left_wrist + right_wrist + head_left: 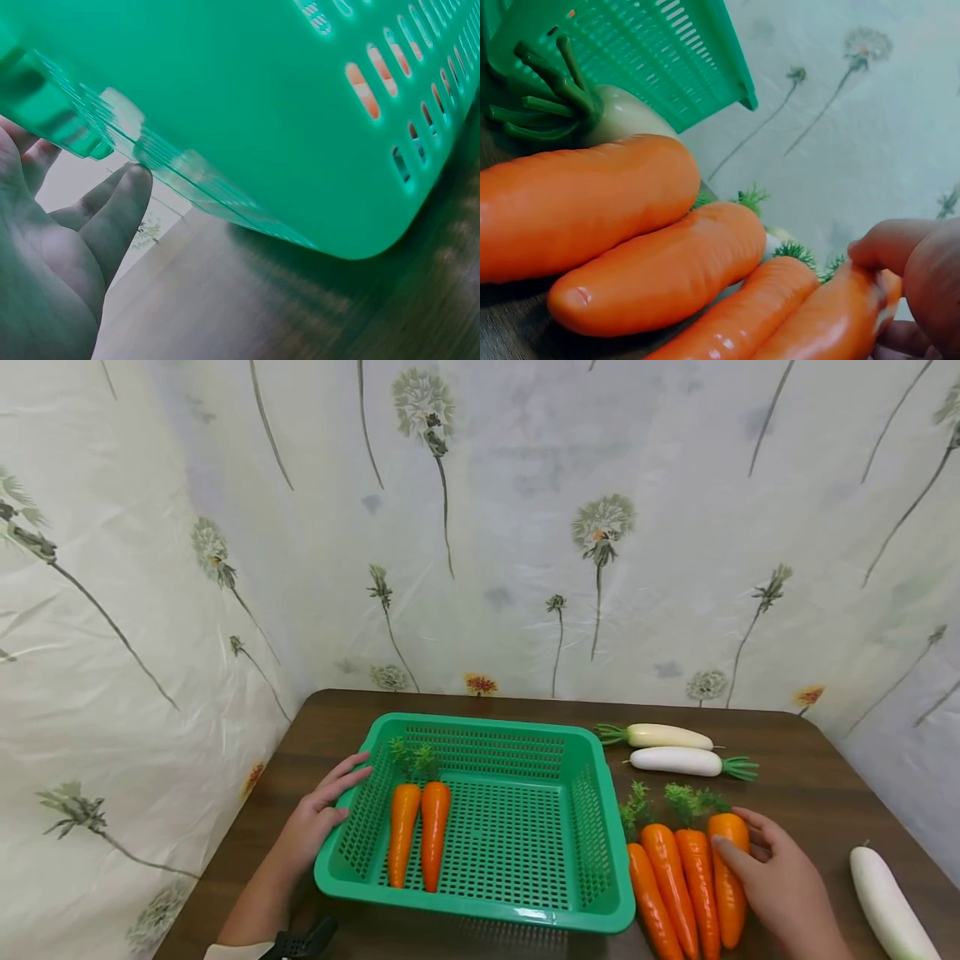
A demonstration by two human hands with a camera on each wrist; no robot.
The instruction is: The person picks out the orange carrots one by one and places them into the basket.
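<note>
A green plastic basket (480,910) holds two orange carrots (405,831) with leafy green tops, lying side by side at its left end. My left hand (318,814) rests at the basket's left rim, fingers fairly straight; in the left wrist view a fingertip (139,176) meets the basket wall. To the right of the basket lies a row of several carrots (670,877). At the end of this row, my right hand (787,877) grips the rightmost carrot (727,893) near its leafy end, thumb on one side and fingers on the other.
Behind the carrots lie a pale radish (670,737) and a white radish (675,761) with green stems. Another white radish (888,897) is at the table's right side. The dark wood table (795,752) backs onto a wall covered in dandelion-print sheeting (510,527).
</note>
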